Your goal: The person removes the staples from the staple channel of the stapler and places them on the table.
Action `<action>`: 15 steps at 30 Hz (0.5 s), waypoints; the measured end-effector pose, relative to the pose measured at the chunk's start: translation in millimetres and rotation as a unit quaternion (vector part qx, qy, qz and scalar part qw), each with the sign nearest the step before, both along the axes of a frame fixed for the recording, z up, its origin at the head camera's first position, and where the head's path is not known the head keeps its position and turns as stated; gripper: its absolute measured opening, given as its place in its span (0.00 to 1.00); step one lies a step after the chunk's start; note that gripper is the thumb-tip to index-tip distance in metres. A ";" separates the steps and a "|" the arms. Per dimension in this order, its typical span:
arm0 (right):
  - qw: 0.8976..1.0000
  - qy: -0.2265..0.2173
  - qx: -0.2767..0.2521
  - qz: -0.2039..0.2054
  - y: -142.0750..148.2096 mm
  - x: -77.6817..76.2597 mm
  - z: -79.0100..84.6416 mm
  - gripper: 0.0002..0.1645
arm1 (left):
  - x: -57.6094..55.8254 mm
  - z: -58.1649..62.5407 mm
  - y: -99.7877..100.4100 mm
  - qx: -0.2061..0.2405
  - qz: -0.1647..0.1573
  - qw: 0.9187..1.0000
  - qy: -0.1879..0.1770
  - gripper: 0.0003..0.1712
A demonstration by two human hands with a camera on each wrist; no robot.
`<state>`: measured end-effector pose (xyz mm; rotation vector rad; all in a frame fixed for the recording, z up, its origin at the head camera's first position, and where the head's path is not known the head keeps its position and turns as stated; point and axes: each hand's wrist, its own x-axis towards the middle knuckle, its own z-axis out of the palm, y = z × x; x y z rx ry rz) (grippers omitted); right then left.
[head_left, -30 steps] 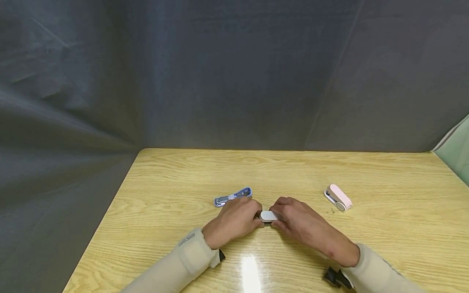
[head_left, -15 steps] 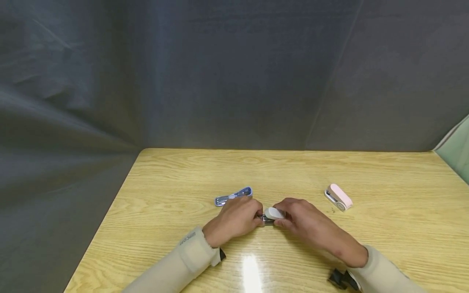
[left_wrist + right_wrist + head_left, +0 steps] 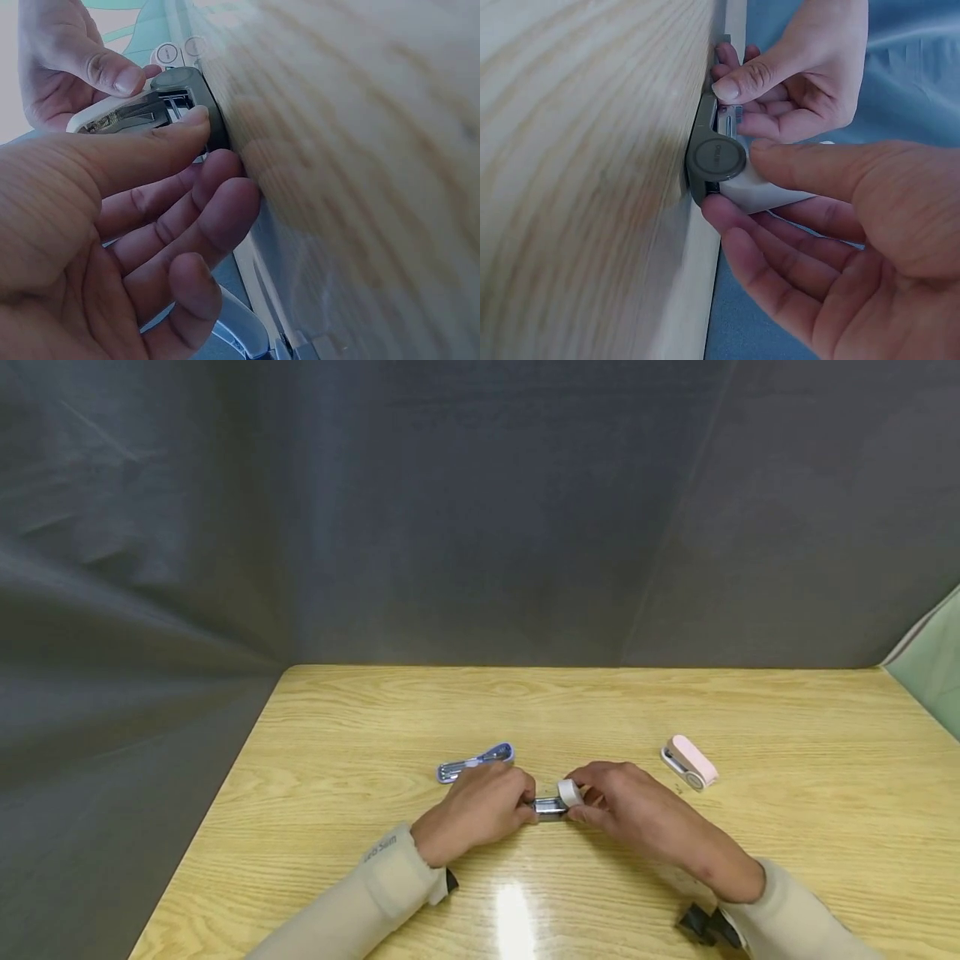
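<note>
A small stapler with a white top and dark grey base point(image 3: 702, 135) stands on the table, its white lid point(image 3: 570, 792) swung up and the metal magazine point(image 3: 550, 806) showing. My left hand point(image 3: 480, 808) pinches the front end of the base between thumb and fingers. At the hinge end my right hand point(image 3: 637, 814) holds the stapler, thumb by the round pivot point(image 3: 720, 157) and fingers under the white lid. Just beyond the left hand lies a blue-edged thing with metal parts point(image 3: 474, 763), opened out flat and partly hidden by that hand.
A pink stapler point(image 3: 692, 760) lies to the right, past the right hand. The wood-grain table point(image 3: 360, 718) ends at a dark sheet point(image 3: 480, 527) along the back and left. Something pale green point(image 3: 933, 668) shows beyond the right edge.
The white lid has swung up and back toward the right, exposing the metal magazine. My right hand has shifted slightly rightward with it; my left hand has stayed in place.
</note>
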<state>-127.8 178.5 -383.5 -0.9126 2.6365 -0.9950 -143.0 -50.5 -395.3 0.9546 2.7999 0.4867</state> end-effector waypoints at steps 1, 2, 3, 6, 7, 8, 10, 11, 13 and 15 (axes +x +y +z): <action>1.000 -0.005 -0.003 0.001 0.3 0.0 0.2 0.11 | 0.1 0.2 0.0 0.000 -0.001 1.000 0.000 0.13; 1.000 -0.010 -0.006 0.002 0.7 0.0 0.4 0.11 | 0.1 0.3 0.0 0.001 -0.002 1.000 0.000 0.13; 1.000 -0.017 -0.009 0.002 1.1 0.1 0.4 0.10 | 0.0 0.3 0.0 0.001 -0.002 1.000 -0.001 0.13; 0.999 -0.036 -0.021 0.001 1.6 0.1 0.3 0.11 | 0.0 0.4 -0.6 0.001 0.000 1.000 -0.005 0.13; 0.999 -0.040 -0.025 0.002 1.7 0.1 0.2 0.12 | 0.0 0.5 -0.8 0.001 0.000 1.000 -0.005 0.13; 0.999 -0.039 -0.027 0.003 1.8 0.0 0.1 0.12 | -0.2 0.4 -1.0 0.002 0.000 1.000 -0.006 0.13; 0.999 -0.036 -0.029 0.002 2.1 0.1 -0.2 0.13 | -0.8 0.2 -1.2 0.006 0.000 1.000 -0.008 0.13; 0.999 -0.035 -0.030 0.001 2.4 0.3 -0.2 0.13 | -1.2 0.1 -1.2 0.007 0.000 1.000 -0.009 0.13; 0.999 -0.031 -0.031 0.001 3.5 0.6 0.0 0.13 | -1.8 0.1 -0.8 0.010 -0.001 1.000 -0.013 0.13; 0.999 -0.029 -0.031 0.001 5.1 0.6 0.6 0.13 | -2.4 0.2 0.0 0.012 -0.003 1.000 -0.012 0.12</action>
